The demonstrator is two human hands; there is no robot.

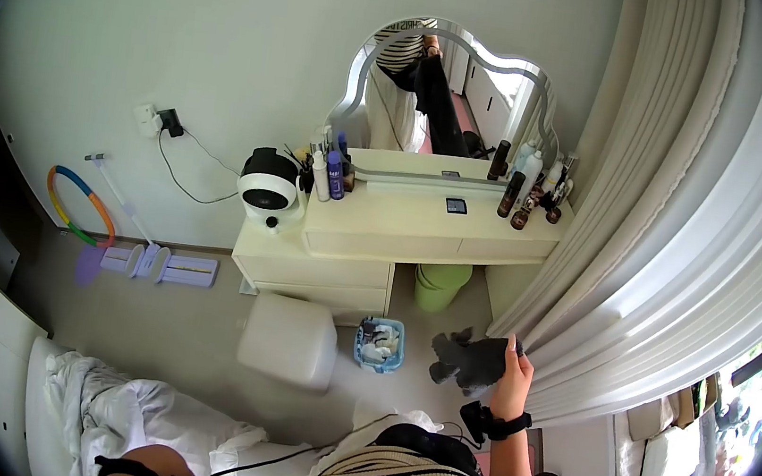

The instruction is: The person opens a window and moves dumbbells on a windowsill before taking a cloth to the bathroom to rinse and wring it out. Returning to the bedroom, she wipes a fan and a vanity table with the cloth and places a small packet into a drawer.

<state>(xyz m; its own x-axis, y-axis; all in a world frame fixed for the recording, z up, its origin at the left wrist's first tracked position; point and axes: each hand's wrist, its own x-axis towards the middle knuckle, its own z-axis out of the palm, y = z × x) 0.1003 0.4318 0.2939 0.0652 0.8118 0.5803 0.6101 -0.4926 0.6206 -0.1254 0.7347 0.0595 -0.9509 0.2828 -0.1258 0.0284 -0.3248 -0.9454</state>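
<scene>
My right hand (512, 384) grips a dark grey, soft-looking cloth item (476, 361) at its right end. Rounded lobes spread from its left side, and I cannot tell exactly what it is. The item is held up between the curtain and a small blue bin. A black strap with a device (497, 423) circles my right wrist. My left hand is out of view; only part of that arm, with a black band (134, 472), shows at the bottom left.
A cream dressing table (382, 227) with a wavy mirror (433, 102) and bottles stands ahead. Around it are a white stool (288, 341), a blue bin (377, 366), a green bin (441, 288) and long curtains (606, 266). White bedding (145, 416) lies left; a black cable (268, 463) crosses near me.
</scene>
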